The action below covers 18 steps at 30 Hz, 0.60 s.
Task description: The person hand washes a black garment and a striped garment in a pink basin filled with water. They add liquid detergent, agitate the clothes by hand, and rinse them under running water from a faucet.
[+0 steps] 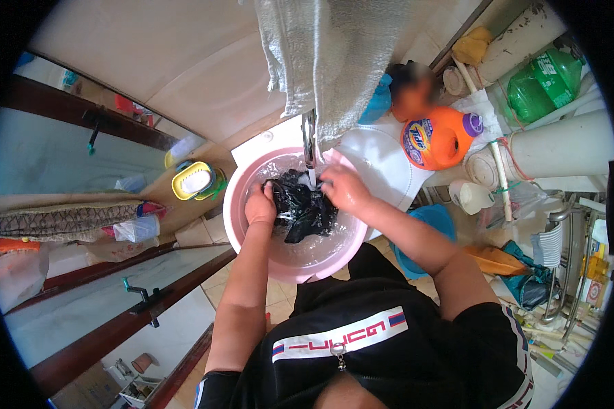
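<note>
A wet black cloth (303,207) lies bunched in the water of a pink plastic basin (355,245). My left hand (261,205) grips its left edge, thumb on top. At the upper right edge of the cloth, my right hand (345,190) has its fingers bent and slightly blurred; whether they pinch the fabric is unclear. Between the hands, water runs from a chrome faucet (309,135) onto the cloth. Ripples and some bubbles show around it. The basin rests over a white washbasin (384,161), whose bowl is largely covered.
A light towel (332,61) hangs over the faucet. To the right stand an orange Tide detergent bottle (432,138) and a blue bottle (377,101). A yellow soap dish (188,190) with white soap is at left. Below my right forearm is a blue bucket (414,255); pipes (563,145) run at right.
</note>
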### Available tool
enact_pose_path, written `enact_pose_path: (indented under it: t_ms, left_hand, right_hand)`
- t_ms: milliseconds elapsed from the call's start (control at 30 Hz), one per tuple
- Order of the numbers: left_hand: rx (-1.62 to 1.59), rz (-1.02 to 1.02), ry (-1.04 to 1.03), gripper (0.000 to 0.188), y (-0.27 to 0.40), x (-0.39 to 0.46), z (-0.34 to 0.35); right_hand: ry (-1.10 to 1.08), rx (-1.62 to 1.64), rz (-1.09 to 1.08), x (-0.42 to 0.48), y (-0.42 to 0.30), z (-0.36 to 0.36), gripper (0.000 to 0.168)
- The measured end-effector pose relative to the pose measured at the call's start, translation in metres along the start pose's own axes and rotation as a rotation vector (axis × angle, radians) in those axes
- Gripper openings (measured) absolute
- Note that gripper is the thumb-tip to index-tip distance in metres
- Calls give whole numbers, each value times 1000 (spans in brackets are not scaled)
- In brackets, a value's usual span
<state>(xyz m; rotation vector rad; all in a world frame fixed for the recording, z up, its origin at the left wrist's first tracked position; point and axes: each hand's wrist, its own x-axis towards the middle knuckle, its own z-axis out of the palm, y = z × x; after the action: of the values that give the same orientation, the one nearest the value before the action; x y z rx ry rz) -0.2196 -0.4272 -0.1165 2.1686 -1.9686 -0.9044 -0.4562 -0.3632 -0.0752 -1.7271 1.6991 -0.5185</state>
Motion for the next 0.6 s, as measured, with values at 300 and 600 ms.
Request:
enact_pose_path:
  t_ms: [300,600]
  left_hand:
    - [-160,-190,148,44,-38,-41,9]
    - [-268,-341,148,55,-47,-102,30]
  right_hand:
    - [130,-736,-36,100,62,-46,45]
    - [218,-573,-39,68,65,-48,58]
